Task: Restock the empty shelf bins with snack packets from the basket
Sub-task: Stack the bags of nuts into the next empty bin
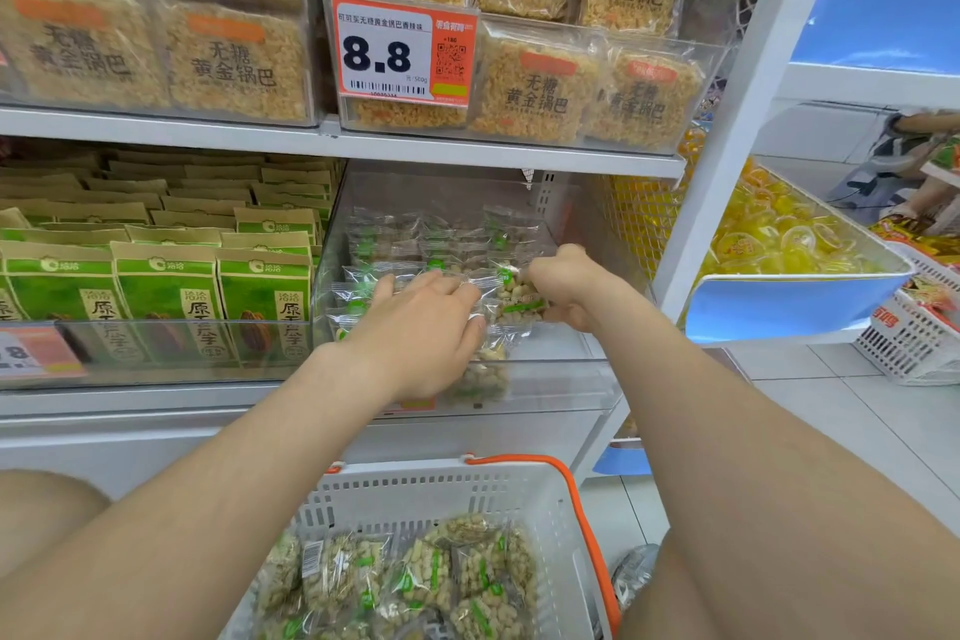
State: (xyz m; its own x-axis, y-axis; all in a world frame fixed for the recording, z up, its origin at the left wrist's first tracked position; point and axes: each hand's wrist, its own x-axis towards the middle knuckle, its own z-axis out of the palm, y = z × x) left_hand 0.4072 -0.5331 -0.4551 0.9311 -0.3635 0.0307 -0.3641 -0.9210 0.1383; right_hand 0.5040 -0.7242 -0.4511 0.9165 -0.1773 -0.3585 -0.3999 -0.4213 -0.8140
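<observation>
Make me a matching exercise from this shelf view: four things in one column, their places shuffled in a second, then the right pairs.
Things
1. price tag
2. white basket
3. yellow jelly cups
4. right hand

Places
A. in the blue bin at the far right
B. nearest the camera, at the bottom of the view
C. on the front of the upper bin
D. inside the clear bin, pinching a snack packet

Pairs: 1-C, 2-B, 3-A, 4-D
</observation>
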